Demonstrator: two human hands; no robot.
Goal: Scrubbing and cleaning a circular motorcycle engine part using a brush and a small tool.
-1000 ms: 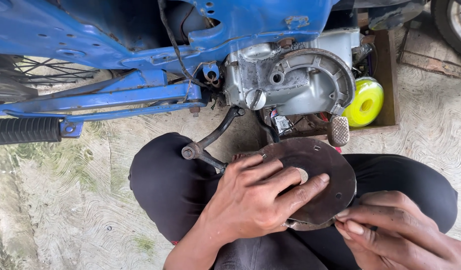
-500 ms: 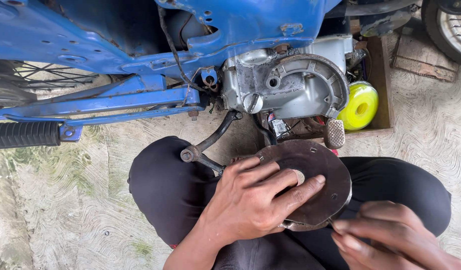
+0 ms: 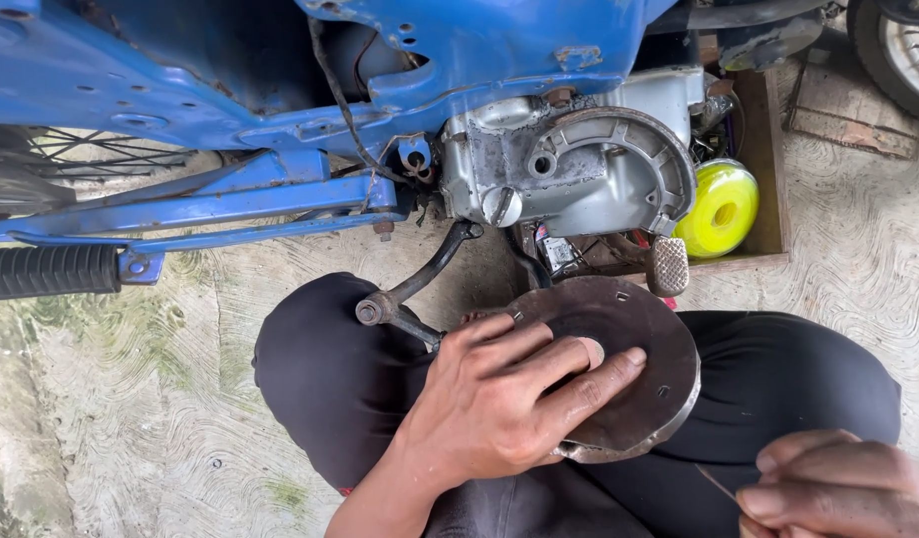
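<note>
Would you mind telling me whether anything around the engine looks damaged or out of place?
The round engine cover is off, held on the lap by the left hand, leaving the engine case open. The blue frame shows chipped paint and rust. Nothing looks spilled.

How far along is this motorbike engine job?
Done: the round metal cover is off, so the engine housing stands open. In hand: the left hand presses the cover on the lap; the right hand pinches a thin wire. Left: the cover is not yet back on.
</note>
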